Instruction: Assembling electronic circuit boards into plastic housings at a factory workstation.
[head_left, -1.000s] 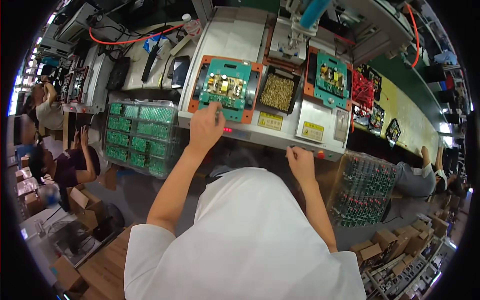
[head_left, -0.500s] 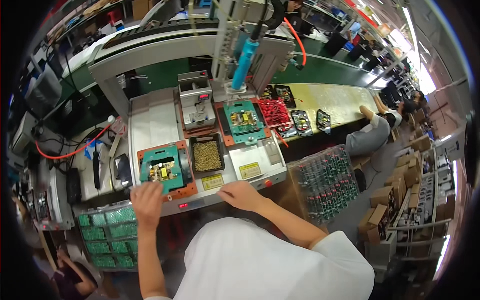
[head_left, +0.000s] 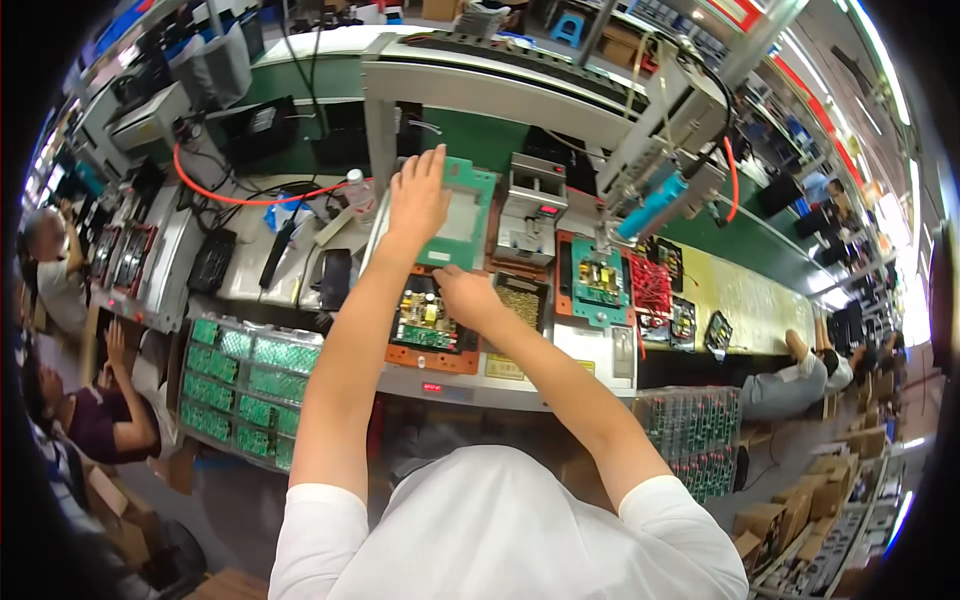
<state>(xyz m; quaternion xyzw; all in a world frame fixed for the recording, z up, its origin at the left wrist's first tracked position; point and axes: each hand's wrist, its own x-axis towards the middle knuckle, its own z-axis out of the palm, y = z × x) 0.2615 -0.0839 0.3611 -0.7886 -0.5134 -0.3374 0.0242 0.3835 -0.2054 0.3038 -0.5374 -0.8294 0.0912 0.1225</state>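
Note:
My left hand (head_left: 418, 200) is raised over the bench and grips the left edge of a green cover plate (head_left: 468, 215), which stands tilted up. Below it lies an orange fixture (head_left: 432, 358) with a green circuit board (head_left: 420, 322) seated in it. My right hand (head_left: 465, 294) rests on the board's upper right corner, fingers curled onto it. Both forearms reach up from my white shirt.
A black tray of small gold parts (head_left: 524, 300) sits right of the fixture, then a teal fixture (head_left: 598, 282) and a red one (head_left: 650, 285). A blue driver (head_left: 655, 205) hangs above. Racks of green boards (head_left: 240, 385) stand left and right. Seated people (head_left: 105, 420) work nearby.
Both hands have left the bench's front edge. My left hand rose with the green cover plate, and my right hand moved onto the circuit board. The view swung right.

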